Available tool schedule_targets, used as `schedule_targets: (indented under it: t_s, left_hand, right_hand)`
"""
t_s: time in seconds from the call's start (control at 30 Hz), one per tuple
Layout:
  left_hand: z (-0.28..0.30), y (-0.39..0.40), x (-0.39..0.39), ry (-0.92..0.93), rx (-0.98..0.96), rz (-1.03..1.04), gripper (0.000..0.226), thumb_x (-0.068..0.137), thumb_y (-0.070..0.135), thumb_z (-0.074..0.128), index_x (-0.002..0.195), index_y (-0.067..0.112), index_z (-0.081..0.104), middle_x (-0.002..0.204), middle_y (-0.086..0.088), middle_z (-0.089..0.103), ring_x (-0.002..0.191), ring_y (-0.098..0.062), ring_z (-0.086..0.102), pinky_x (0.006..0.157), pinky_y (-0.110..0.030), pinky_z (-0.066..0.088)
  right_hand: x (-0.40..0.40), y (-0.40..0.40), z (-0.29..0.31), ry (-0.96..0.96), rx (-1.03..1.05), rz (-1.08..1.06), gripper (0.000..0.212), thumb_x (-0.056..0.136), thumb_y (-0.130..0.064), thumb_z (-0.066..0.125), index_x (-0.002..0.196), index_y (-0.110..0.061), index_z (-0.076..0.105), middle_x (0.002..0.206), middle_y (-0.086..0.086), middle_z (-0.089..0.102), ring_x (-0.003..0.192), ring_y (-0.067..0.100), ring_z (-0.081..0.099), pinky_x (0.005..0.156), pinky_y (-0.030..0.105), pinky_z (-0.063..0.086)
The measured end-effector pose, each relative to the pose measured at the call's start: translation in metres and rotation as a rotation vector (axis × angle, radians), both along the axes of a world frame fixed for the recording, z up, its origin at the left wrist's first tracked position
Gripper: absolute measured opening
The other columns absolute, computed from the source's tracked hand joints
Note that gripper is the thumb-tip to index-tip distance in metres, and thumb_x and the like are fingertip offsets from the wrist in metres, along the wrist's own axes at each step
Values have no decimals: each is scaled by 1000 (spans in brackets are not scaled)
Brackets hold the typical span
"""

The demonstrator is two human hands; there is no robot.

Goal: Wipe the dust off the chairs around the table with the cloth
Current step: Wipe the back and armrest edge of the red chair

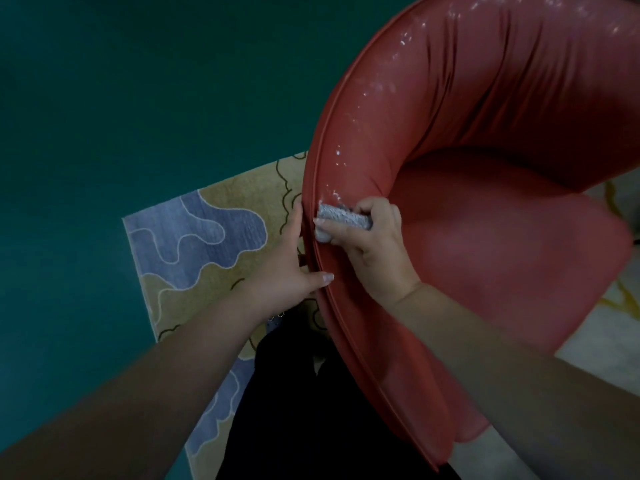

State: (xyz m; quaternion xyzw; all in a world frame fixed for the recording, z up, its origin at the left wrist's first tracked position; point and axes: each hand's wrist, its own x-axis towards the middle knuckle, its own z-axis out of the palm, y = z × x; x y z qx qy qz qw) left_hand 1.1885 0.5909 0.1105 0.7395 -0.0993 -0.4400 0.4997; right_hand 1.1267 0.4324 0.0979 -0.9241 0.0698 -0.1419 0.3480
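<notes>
A red upholstered chair (485, 140) with a curved back fills the right of the head view. White dust specks run along the inner side of its back rim. My right hand (367, 237) grips a small grey cloth (343, 216) rolled into a wad and presses it against the inside of the chair back near the rim. My left hand (291, 261) rests on the outer side of the rim, fingers straight along it and thumb hooked over the edge.
A rug (207, 237) with blue and tan wavy shapes lies under the chair on a dark teal floor (121, 98). My dark trousers (294, 410) show at the bottom. A pale rug part (595, 341) lies at the right.
</notes>
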Motion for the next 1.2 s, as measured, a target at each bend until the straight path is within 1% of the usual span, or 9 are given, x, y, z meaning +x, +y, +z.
schedule_targets:
  t_s: [0.1,0.3,0.5,0.63,0.77,0.9,1.0,1.07,1.2]
  left_hand:
    - [1,-3,10,12,4,-24,117,71,15,76,147,52,-4,146,28,29,112,-15,62,89,-47,54]
    - [-1,-8,31,25,-9,-83,119,65,22,77,147,53,-4,151,22,29,128,-18,50,99,-49,48]
    - [-7,-9,53,9,-27,-154,120,66,19,79,148,50,-4,139,25,39,122,-9,53,101,-42,47]
    - [-8,-12,64,25,-40,-183,118,65,20,79,143,59,1,127,42,39,119,-9,56,98,-41,50]
    - [-7,-14,75,-11,-46,-231,114,64,22,81,140,63,7,130,36,45,123,-9,54,99,-43,48]
    - [-9,-15,82,0,-44,-270,120,68,20,81,142,58,-6,109,60,36,122,-4,52,102,-40,47]
    - [-7,-19,89,16,-63,-254,120,70,14,79,144,55,-6,121,47,40,121,-14,55,99,-43,49]
    - [-5,-22,95,18,-55,-252,121,74,9,78,146,51,-9,125,39,34,120,-15,56,97,-44,50]
    - [-2,-26,107,-28,-63,-295,120,76,5,77,147,50,-9,113,47,34,118,-12,57,93,-41,53]
  right_hand:
    - [31,-3,6,1,-29,-53,26,87,-11,66,105,-28,75,101,18,53,93,34,45,80,46,46]
    - [0,5,7,35,48,-62,39,81,5,69,110,-22,73,104,15,48,101,28,43,90,15,41]
    - [60,-6,11,35,21,-159,26,88,-11,67,107,-26,74,100,15,49,94,32,43,84,26,38]
    - [42,-1,6,11,52,-175,30,87,-8,68,109,-29,72,104,2,42,101,27,44,92,18,38]
    - [26,7,5,47,48,-167,34,86,-3,69,108,-28,73,104,5,43,102,29,46,92,18,39]
    - [80,-10,11,40,-4,-249,26,88,-12,68,106,-28,74,99,7,45,94,31,44,86,18,35]
    - [86,-11,12,10,13,-292,25,87,-12,68,107,-25,74,101,2,40,96,31,45,89,15,34]
    - [66,-1,10,5,34,-277,27,87,-8,69,108,-24,73,103,2,41,99,30,47,88,22,41]
    - [55,6,9,45,22,-270,30,86,-4,68,107,-25,74,102,10,46,99,31,47,87,31,45]
